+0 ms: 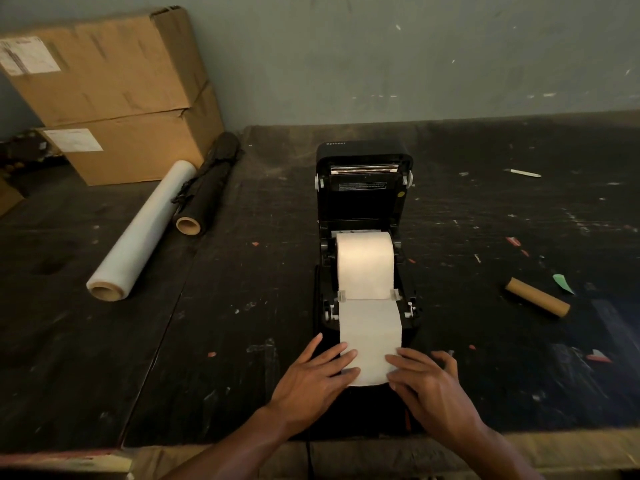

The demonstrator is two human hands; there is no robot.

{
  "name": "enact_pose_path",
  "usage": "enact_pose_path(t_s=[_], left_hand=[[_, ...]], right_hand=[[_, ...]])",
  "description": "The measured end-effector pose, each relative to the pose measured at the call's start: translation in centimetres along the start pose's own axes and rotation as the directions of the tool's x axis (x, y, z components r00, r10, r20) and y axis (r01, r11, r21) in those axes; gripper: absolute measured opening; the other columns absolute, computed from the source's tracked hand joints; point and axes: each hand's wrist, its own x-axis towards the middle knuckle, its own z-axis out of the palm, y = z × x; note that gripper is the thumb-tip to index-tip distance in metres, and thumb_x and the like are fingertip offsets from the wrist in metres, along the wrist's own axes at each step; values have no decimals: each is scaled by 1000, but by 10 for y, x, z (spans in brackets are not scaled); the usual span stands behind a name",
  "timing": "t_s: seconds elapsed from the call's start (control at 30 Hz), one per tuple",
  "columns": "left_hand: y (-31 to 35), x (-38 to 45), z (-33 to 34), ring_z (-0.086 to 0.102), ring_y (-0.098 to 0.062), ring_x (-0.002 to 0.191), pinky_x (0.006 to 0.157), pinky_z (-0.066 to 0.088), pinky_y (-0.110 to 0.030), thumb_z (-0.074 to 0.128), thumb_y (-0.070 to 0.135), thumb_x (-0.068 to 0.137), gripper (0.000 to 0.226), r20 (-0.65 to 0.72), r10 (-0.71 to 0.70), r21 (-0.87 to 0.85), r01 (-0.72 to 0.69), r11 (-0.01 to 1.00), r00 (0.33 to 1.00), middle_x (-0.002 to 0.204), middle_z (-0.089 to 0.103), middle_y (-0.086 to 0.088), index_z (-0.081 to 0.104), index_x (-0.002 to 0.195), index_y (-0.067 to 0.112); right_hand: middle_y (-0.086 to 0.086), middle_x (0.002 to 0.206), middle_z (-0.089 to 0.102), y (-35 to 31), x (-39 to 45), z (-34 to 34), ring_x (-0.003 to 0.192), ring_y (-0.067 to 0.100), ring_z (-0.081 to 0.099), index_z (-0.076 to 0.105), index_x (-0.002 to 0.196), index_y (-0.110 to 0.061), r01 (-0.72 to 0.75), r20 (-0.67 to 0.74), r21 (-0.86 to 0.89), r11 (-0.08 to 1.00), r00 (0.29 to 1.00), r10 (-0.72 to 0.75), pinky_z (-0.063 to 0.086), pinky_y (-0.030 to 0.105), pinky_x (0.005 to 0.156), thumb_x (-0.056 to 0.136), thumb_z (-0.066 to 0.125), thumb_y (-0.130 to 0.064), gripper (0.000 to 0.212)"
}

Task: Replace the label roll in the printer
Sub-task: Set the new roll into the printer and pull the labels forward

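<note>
Surface: dark, scuffed table (242,341) against a grey wall.
Left hand (311,375): fingers spread flat, pressing the label strip's (370,341) left edge.
Right hand (426,382): likewise flat on its right edge.
Label roll (365,263): seated in the open printer (363,188), near the table's front edge.
Empty core (537,296): toward the right edge.

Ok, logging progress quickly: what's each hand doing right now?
Left hand: open, fingers flat on the label strip.
Right hand: open, fingers pressing the strip's other edge.
</note>
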Motion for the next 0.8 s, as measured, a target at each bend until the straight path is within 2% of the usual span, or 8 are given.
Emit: enact_pose_path(t_s=[0.07, 0.2, 0.3, 0.47, 0.57, 0.63, 0.7, 0.8], left_hand=[[0, 1, -1, 58, -14, 123, 107, 30, -52, 44, 31, 88, 36, 1, -1, 1, 1, 1000, 1000, 128, 65, 6, 69, 113, 31], [1, 2, -2, 58, -14, 122, 106, 31, -51, 44, 32, 87, 36, 27, -2, 7, 2, 1000, 1000, 127, 65, 6, 70, 112, 31], [1, 2, -1, 57, -14, 123, 107, 30, -51, 43, 33, 87, 37, 41, -3, 9, 3, 1000, 999, 128, 65, 6, 69, 113, 32], [3, 1, -2, 57, -13, 123, 107, 29, -52, 43, 33, 87, 37, 39, -8, 17, 7, 1000, 999, 128, 65, 7, 69, 113, 32], [3, 1, -3, 57, -13, 123, 114, 29, -48, 43, 33, 87, 37, 29, -9, 19, 8, 1000, 1000, 128, 65, 6, 69, 113, 31], [4, 0, -3, 57, -14, 124, 113, 24, -46, 44, 32, 88, 36, 16, -3, 22, 2, 1000, 1000, 128, 65, 6, 69, 113, 30], [3, 0, -3, 57, -14, 124, 112, 23, -45, 44, 32, 88, 36, 8, 3, 26, -3, 1000, 1000, 128, 65, 5, 69, 113, 30], [3, 2, -5, 57, -12, 123, 115, 28, -47, 43, 34, 88, 36, 17, 10, 37, -11, 999, 1000, 128, 65, 7, 70, 113, 31]], right_hand=[[-22, 140, 46, 0, 0, 1, 135, -7, 19, 65, 111, -36, 5, -7, -2, 1000, 1000, -5, 10, 38, 110, 93, 48, -32, 25], [-23, 142, 44, 1, -2, 1, 130, -12, 10, 64, 114, -36, 13, 9, -1, 1000, 1000, -13, 7, 36, 110, 94, 47, -32, 27], [-21, 141, 46, 1, -2, 1, 133, -9, 13, 64, 114, -36, 17, -8, 18, 1000, 1000, -17, 6, 35, 109, 94, 48, -31, 26], [-22, 143, 43, 2, -1, -1, 130, -11, 9, 63, 114, -37, 11, 30, 20, 1000, 999, -12, 6, 40, 112, 95, 46, -31, 26], [-22, 141, 45, 1, -2, -1, 135, -7, 15, 64, 112, -36, 14, 15, 25, 1000, 1000, -14, 7, 39, 112, 94, 48, -31, 25], [-22, 140, 46, 2, -2, -1, 137, -5, 20, 65, 111, -36, 14, 9, 27, 1000, 1000, -14, 8, 38, 111, 93, 49, -31, 24], [-23, 140, 46, 3, -2, -1, 133, -9, 16, 64, 111, -37, 18, 19, 16, 1000, 1000, -18, 8, 39, 111, 94, 47, -32, 25], [-22, 140, 47, 4, -2, -1, 133, -9, 19, 65, 111, -37, 29, 23, 21, 999, 999, -30, 9, 38, 111, 94, 47, -32, 25]])
